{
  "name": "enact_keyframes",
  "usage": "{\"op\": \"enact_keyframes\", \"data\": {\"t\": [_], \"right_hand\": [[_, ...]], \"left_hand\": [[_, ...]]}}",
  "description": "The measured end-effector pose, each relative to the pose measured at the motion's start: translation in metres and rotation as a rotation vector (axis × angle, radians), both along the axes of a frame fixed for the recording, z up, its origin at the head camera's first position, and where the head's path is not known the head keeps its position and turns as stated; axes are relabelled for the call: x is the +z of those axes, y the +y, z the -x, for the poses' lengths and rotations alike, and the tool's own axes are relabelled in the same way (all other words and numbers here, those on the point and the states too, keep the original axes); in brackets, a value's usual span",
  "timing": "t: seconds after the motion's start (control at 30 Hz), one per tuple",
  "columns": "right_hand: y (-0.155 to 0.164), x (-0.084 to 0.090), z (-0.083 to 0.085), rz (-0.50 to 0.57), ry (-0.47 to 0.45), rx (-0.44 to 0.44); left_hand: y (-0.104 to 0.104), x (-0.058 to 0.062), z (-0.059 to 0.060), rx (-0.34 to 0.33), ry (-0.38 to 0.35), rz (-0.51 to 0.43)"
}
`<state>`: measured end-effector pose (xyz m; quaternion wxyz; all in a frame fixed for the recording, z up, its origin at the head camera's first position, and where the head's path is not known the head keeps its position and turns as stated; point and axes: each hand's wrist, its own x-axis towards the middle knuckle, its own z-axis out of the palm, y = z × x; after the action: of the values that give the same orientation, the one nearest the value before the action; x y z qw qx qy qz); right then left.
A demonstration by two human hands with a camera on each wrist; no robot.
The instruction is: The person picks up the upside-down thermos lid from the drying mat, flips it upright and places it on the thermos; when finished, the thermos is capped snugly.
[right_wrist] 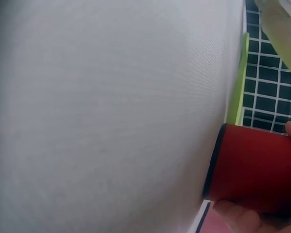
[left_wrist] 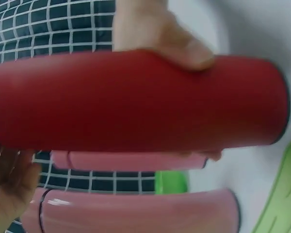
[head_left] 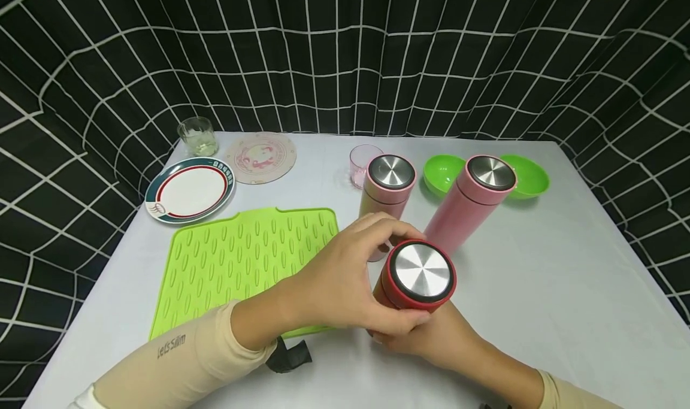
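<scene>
A red thermos bottle (head_left: 422, 271) with a steel-topped lid stands upright between both hands. My left hand (head_left: 350, 277) curves round its upper part, thumb on the near side and fingers on the far side. Lower down, my right hand (head_left: 436, 337) grips the body; the left wrist view shows its thumb across the red bottle (left_wrist: 111, 102). In the right wrist view the bottle's dark base (right_wrist: 214, 162) shows close over the white table. Just behind are a pale pink thermos (head_left: 389, 184) and a deeper pink thermos (head_left: 469, 208), both with steel-topped lids.
A green ridged mat (head_left: 237, 259) lies at the left. Behind it are a rimmed plate (head_left: 194, 190), a round printed mat (head_left: 263, 157) and a clear glass (head_left: 198, 136). A pink glass (head_left: 362, 160) and two green bowls (head_left: 441, 172) stand at the back.
</scene>
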<state>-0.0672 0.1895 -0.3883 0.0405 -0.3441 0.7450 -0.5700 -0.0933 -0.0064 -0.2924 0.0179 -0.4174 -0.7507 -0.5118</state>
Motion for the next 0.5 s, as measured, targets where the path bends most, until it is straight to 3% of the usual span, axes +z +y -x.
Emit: {"op": "enact_keyframes", "data": {"t": [0.2, 0.5], "right_hand": [[0.008, -0.014, 0.000, -0.108, 0.030, -0.094], [0.008, -0.014, 0.003, -0.067, 0.043, -0.057]], "left_hand": [[0.001, -0.003, 0.000, -0.029, -0.026, 0.018], [0.002, -0.003, 0.002, -0.075, -0.053, -0.020]]}}
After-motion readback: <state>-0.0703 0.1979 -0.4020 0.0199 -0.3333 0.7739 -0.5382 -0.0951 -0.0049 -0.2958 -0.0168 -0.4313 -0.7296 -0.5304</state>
